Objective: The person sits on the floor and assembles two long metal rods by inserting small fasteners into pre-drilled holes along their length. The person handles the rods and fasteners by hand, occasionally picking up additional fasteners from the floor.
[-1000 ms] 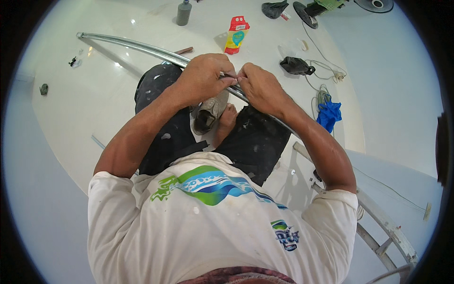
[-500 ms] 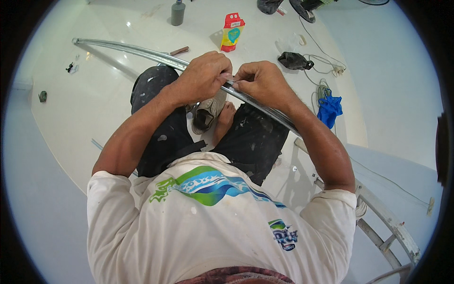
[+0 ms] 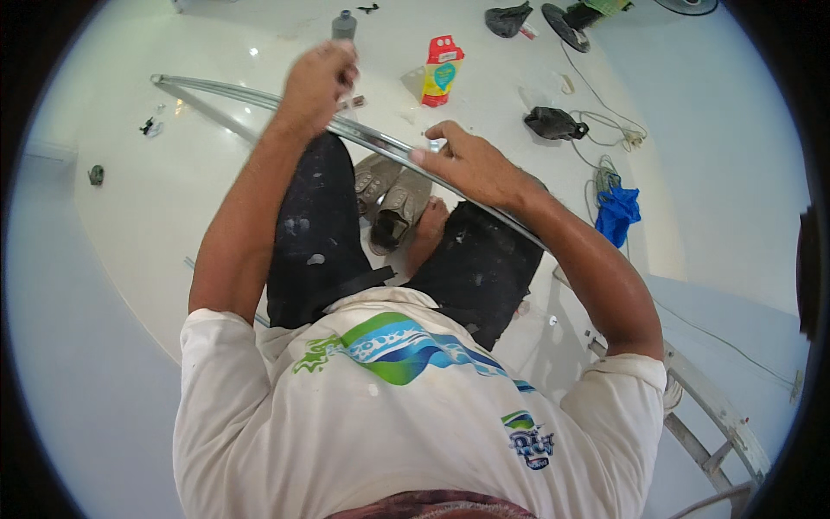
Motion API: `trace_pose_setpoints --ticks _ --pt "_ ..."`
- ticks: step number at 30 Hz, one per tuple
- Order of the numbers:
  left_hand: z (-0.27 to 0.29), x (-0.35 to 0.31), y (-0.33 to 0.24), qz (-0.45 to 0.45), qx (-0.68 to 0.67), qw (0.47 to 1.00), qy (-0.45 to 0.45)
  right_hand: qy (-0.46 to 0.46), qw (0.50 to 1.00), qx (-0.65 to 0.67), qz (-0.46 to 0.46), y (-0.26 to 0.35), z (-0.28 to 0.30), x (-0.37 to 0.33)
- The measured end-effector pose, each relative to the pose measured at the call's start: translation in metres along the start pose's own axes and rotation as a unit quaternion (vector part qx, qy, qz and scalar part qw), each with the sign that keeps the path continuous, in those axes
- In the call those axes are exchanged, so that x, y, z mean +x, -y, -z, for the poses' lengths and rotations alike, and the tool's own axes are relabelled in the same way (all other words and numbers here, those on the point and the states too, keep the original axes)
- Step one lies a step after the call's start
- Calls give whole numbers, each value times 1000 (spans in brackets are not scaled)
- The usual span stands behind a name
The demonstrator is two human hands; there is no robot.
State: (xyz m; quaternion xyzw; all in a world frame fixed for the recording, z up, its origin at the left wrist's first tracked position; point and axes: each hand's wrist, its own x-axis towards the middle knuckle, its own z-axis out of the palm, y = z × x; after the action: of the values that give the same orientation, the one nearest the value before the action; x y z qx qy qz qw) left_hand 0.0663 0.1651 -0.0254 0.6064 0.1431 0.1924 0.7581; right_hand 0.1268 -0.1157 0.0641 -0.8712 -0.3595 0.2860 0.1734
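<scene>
1. Away from the right hand [image 3: 471, 160], which stays by the metal bar [image 3: 372, 137], the left hand [image 3: 320, 86] has risen; half a second ago the two nearly met over the bar.
2. Motion blurs the left hand: its fingers look curled, but I cannot tell whether they hold anything. It now overlaps the view just below the grey bottle [image 3: 343, 26].
3. On the right hand, the thumb rests against the bar and the forefinger stands off it; whether the other fingers grip underneath is hidden.
4. Slanting across the dark trousers [image 3: 311, 208], the bar passes above the shoes [image 3: 398, 203], its far end out to the left.
5. Work on the bar seems under way rather than finished, since one hand remains on it. No completed change shows along its length, and how much is left cannot be told.
</scene>
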Motion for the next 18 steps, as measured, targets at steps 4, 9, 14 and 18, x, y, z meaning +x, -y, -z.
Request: trace_pose_setpoints --ticks 4,9,14,18 --pt "58 34 -53 -59 -146 986 -51 109 984 -124 69 4 3 -2" --pt "232 78 -98 -122 -164 968 -142 93 976 -164 109 12 -7 -4" --pt "200 25 -184 -189 170 964 -81 105 975 -179 75 10 -6 -2" --pt "121 -12 -102 -149 366 904 165 89 975 -189 76 9 -8 -8"
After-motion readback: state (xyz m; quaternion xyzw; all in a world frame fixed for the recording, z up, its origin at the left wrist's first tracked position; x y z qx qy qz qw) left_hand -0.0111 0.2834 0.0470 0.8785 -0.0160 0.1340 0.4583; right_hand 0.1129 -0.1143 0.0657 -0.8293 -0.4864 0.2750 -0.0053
